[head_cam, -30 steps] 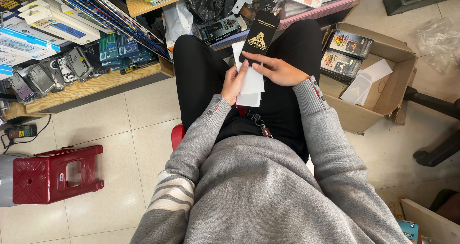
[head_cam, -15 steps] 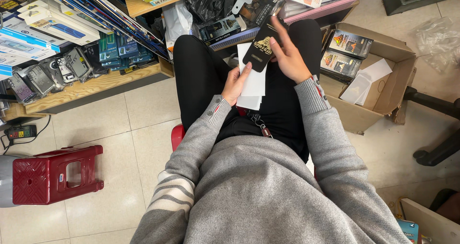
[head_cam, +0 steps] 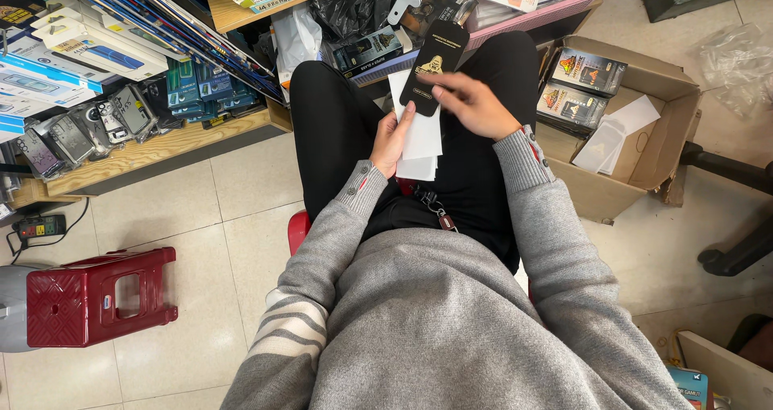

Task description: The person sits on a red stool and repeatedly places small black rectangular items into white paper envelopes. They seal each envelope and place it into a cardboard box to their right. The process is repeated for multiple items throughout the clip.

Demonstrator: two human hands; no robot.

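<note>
I sit on a red stool with my lap in black trousers. My left hand (head_cam: 391, 140) holds a stack of white sleeves (head_cam: 422, 136) upright on my lap. My right hand (head_cam: 475, 105) grips a flat black packet with gold print (head_cam: 435, 65), its lower end overlapping the top of the white stack. Both sleeves are grey knit.
An open cardboard box (head_cam: 644, 148) with black packets and white sleeves stands at my right. A wooden shelf (head_cam: 145, 148) of phone accessories runs along the left. A small red plastic stool (head_cam: 97, 297) and a power strip (head_cam: 39, 227) sit on the tiled floor. Keys (head_cam: 435, 209) hang at my waist.
My right hand has lifted the black packet up and away from my lap, then brought it back down against the top of the white stack. The left hand stays put.
</note>
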